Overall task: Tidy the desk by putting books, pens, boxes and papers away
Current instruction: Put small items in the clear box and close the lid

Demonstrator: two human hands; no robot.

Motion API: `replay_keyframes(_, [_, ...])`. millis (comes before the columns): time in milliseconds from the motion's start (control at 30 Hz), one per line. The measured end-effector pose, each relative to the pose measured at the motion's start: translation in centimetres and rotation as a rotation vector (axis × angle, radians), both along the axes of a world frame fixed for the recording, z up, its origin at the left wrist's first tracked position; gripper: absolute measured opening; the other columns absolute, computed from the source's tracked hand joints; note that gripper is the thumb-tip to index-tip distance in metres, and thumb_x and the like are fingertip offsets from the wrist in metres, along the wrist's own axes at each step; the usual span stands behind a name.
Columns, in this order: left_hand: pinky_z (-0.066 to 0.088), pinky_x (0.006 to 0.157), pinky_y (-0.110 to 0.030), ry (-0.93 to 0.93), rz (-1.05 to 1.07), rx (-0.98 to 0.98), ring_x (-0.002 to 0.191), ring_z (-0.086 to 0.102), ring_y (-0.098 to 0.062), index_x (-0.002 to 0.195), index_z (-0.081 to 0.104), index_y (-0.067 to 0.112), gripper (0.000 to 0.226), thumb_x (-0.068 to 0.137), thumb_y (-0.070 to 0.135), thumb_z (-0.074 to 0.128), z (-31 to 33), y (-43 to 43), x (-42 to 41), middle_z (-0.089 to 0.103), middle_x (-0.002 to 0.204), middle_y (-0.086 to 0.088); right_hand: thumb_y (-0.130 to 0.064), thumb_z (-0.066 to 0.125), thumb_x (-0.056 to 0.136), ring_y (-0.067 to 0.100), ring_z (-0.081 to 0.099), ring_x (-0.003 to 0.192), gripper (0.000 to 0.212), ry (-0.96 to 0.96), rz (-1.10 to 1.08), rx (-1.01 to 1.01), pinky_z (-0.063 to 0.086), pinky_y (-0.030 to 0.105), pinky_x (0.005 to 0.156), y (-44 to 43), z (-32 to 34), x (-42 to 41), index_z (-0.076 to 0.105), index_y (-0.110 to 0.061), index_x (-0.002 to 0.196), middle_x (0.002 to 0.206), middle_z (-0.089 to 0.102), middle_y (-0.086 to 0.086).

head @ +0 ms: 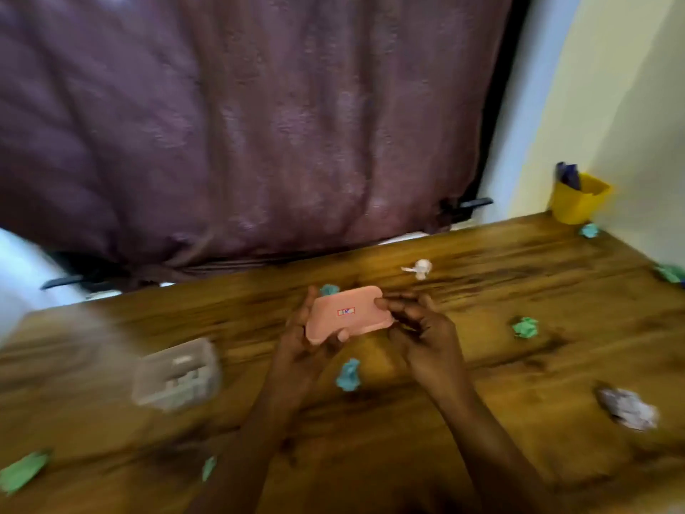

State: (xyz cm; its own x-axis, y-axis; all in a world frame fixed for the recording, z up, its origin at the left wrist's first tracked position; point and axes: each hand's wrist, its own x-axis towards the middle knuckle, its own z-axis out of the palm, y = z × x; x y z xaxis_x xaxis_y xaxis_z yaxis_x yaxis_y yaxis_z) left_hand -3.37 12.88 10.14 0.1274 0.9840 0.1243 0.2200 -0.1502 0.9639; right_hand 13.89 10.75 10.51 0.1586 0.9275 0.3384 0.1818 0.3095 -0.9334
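Note:
A small pink box [350,313] with a red-edged sticker on top is held above the wooden desk [482,365]. My left hand [309,341] grips its left end, thumb under the near edge. My right hand [419,332] pinches its right end. Crumpled paper balls lie scattered on the desk: a teal one [348,374] just under my hands, a green one [525,327] to the right, a white one [420,268] behind, a grey-white one [626,408] at the right front. A clear plastic box [176,372] sits to the left, blurred.
A yellow cup [578,198] holding dark items stands in the desk's far right corner beside a teal scrap [590,230]. More green scraps lie at the front left [22,473] and the right edge [671,273]. A purple curtain [241,124] hangs behind the desk.

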Motion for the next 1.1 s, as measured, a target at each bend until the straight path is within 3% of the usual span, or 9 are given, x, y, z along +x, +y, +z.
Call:
replay_keyframes(67, [0.039, 0.083, 0.0, 0.121, 0.087, 0.06, 0.108, 0.048, 0.015, 0.145, 0.027, 0.027, 0.085, 0.075, 0.038, 0.074, 0.2, -1.5, -5.8, 0.04, 0.136, 0.01, 0.0, 0.057, 0.08, -0.002, 0.06, 0.104, 0.026, 0.142, 0.127, -0.076, 0.048, 0.012, 0.083, -0.3, 0.2, -4.9, 0.069, -0.013, 0.099, 0.111, 0.063, -0.004])
replay_keyframes(200, [0.041, 0.103, -0.027, 0.279, 0.217, 0.127, 0.129, 0.042, -0.008, 0.141, 0.026, 0.041, 0.096, 0.058, 0.051, 0.074, -0.6, -4.6, -16.3, 0.037, 0.141, 0.02, -0.001, 0.061, 0.086, 0.002, 0.066, 0.088, 0.026, 0.202, 0.176, -0.181, 0.052, 0.014, 0.068, 0.2, -0.6, -14.6, 0.067, -0.024, 0.096, 0.099, 0.069, -0.01])
replay_keyframes(333, [0.023, 0.09, 0.007, 0.442, 0.247, 0.201, 0.12, 0.037, 0.005, 0.138, 0.037, 0.027, 0.094, 0.058, 0.034, 0.085, -0.1, -3.4, -22.5, 0.038, 0.132, 0.02, -0.017, 0.066, 0.087, 0.007, 0.062, 0.089, 0.03, -0.109, 0.158, -0.238, 0.051, 0.015, 0.07, 3.6, -1.6, -22.0, 0.062, -0.02, 0.116, 0.104, 0.067, -0.004])
replay_keyframes(500, [0.03, 0.093, -0.016, 0.721, 0.12, 0.14, 0.126, 0.044, -0.017, 0.141, 0.04, 0.015, 0.089, 0.066, 0.041, 0.082, -1.7, 1.2, -26.5, 0.044, 0.141, -0.002, -0.032, 0.054, 0.094, 0.015, 0.062, 0.098, 0.03, -0.592, 0.074, -0.29, 0.045, 0.017, 0.064, 7.2, -3.0, -26.1, 0.058, -0.017, 0.12, 0.113, 0.066, 0.001])
replay_keyframes(667, [0.036, 0.095, -0.022, 0.666, 0.034, 0.047, 0.127, 0.045, -0.021, 0.143, 0.036, 0.019, 0.1, 0.061, 0.059, 0.075, -4.3, 2.4, -27.9, 0.043, 0.143, -0.003, -0.03, 0.049, 0.096, 0.019, 0.064, 0.099, 0.027, -0.882, 0.037, -0.279, 0.05, 0.029, 0.081, 7.8, -4.4, -26.7, 0.054, -0.021, 0.12, 0.111, 0.068, 0.001])
replay_keyframes(767, [0.037, 0.104, -0.029, 0.636, 0.027, -0.002, 0.133, 0.037, -0.019, 0.147, 0.028, 0.02, 0.09, 0.075, 0.047, 0.073, -5.5, 2.2, -28.0, 0.031, 0.152, -0.001, -0.032, 0.049, 0.096, 0.017, 0.065, 0.095, 0.026, -0.888, 0.018, -0.29, 0.053, 0.027, 0.079, 7.6, -4.9, -26.8, 0.052, -0.022, 0.12, 0.107, 0.068, -0.001])
replay_keyframes(867, [0.035, 0.107, -0.029, 0.656, -0.015, -0.032, 0.135, 0.034, -0.017, 0.15, 0.016, 0.027, 0.097, 0.073, 0.068, 0.06, -6.4, 2.3, -28.1, 0.018, 0.157, 0.005, -0.031, 0.049, 0.096, 0.016, 0.064, 0.094, 0.027, -0.871, 0.011, -0.305, 0.055, 0.027, 0.077, 7.3, -5.4, -26.9, 0.048, -0.022, 0.121, 0.107, 0.066, -0.001])
replay_keyframes(1000, [0.021, 0.106, -0.014, 0.601, -0.057, 0.047, 0.139, 0.015, -0.003, 0.144, -0.001, 0.04, 0.096, 0.066, 0.092, 0.023, -7.8, 1.5, -28.2, -0.005, 0.157, 0.017, -0.027, 0.047, 0.097, 0.016, 0.066, 0.092, 0.025, -0.867, -0.001, -0.287, 0.056, 0.026, 0.073, 6.6, -6.4, -27.0, 0.044, -0.019, 0.12, 0.109, 0.065, 0.001])
replay_keyframes(1100, [0.014, 0.104, -0.006, 0.562, -0.077, 0.06, 0.136, 0.007, 0.007, 0.144, -0.002, 0.039, 0.085, 0.077, 0.079, 0.033, -8.1, 1.5, -28.3, -0.012, 0.154, 0.023, -0.027, 0.041, 0.099, 0.015, 0.066, 0.088, 0.026, -0.921, -0.013, -0.25, 0.052, 0.022, 0.065, 6.1, -6.8, -27.0, 0.039, -0.018, 0.123, 0.107, 0.066, 0.001])
